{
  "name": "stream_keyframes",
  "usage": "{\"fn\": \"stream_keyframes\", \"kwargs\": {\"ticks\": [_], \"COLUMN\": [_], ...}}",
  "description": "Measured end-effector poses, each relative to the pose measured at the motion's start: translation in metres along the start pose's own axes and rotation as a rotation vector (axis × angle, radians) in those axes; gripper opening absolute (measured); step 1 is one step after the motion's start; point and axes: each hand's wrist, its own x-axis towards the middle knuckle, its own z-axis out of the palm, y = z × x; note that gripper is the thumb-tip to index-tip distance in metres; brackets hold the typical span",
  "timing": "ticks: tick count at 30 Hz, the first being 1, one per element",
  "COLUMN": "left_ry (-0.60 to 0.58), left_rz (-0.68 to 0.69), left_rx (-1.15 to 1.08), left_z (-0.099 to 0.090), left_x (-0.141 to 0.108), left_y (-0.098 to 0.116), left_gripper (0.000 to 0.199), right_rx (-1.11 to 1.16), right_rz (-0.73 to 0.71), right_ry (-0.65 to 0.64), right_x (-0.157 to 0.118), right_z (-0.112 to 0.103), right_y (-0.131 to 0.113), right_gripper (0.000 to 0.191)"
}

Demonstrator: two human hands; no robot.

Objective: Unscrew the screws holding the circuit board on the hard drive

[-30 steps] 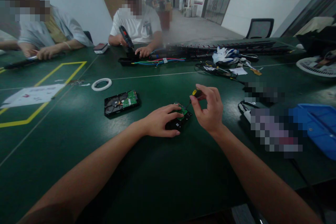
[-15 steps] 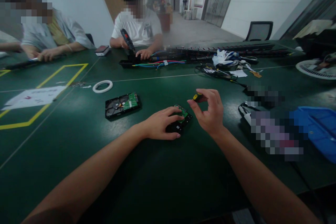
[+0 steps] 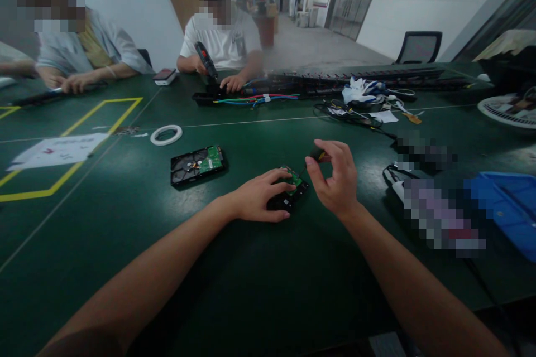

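My left hand (image 3: 263, 194) rests on a hard drive (image 3: 295, 197) lying on the green table, fingers over its green circuit board and thumb along its near edge, holding it down. Between the thumb and fingertips of my right hand (image 3: 337, 178) is a small screwdriver (image 3: 317, 153) with a black and yellow handle. Its thin shaft slants down to the board; whether the tip sits in a screw cannot be made out. Left of my hands lies a second hard drive (image 3: 197, 165), board side up.
A white tape roll (image 3: 166, 135) and a printed sheet (image 3: 58, 150) are on the left. Across the table a person holds a power drill (image 3: 206, 60) near wired black strips. Cables and gloves (image 3: 360, 91) lie at the back right, a blue tray (image 3: 513, 206) at far right.
The screwdriver in my right hand has turned, so its shaft now shows pointing down at the board. My left hand stays on the hard drive. The view has shifted slightly.
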Motion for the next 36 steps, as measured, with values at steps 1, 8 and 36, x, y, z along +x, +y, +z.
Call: {"fn": "stream_keyframes", "kwargs": {"ticks": [1, 8, 36], "left_ry": [0.003, -0.009, -0.016], "left_rz": [0.002, 0.012, -0.008], "left_rx": [-0.006, 0.005, 0.020], "left_z": [0.0000, -0.0007, 0.0000], "left_x": [0.0000, 0.0006, -0.0003], "left_y": [0.0000, -0.0013, -0.0007], "left_gripper": [0.069, 0.069, 0.070], "right_rx": [-0.017, -0.038, 0.032], "right_rz": [-0.005, 0.009, -0.007], "right_ry": [0.016, 0.020, -0.080], "right_x": [0.0008, -0.0008, 0.0024], "right_z": [-0.0008, -0.0010, -0.0051], "right_y": [0.0000, 0.0041, -0.0045], "right_gripper": [0.044, 0.046, 0.053]}}
